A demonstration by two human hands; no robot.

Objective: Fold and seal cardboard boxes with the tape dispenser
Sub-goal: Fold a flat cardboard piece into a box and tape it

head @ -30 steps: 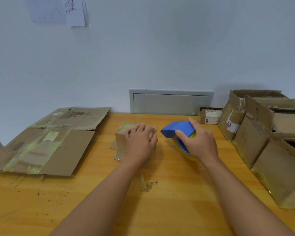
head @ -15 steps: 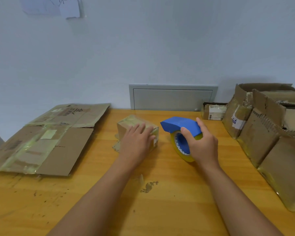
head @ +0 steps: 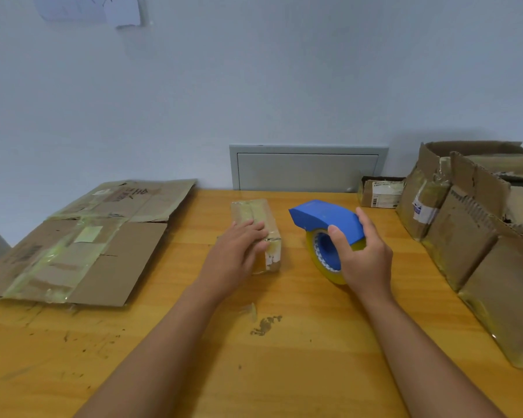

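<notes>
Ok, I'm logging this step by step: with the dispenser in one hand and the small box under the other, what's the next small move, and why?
Probably bring the tape dispenser left onto the small box. The right hand grips it beside the box, not touching it, while the left hand rests flat on the box's near end, steadying it.

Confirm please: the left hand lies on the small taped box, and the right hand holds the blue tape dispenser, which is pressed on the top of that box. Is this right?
Not quite. The head view shows the blue tape dispenser apart from the small taped box, to its right over the table, not pressed on its top. The rest holds: the left hand lies on the box, and the right hand holds the dispenser.
</notes>
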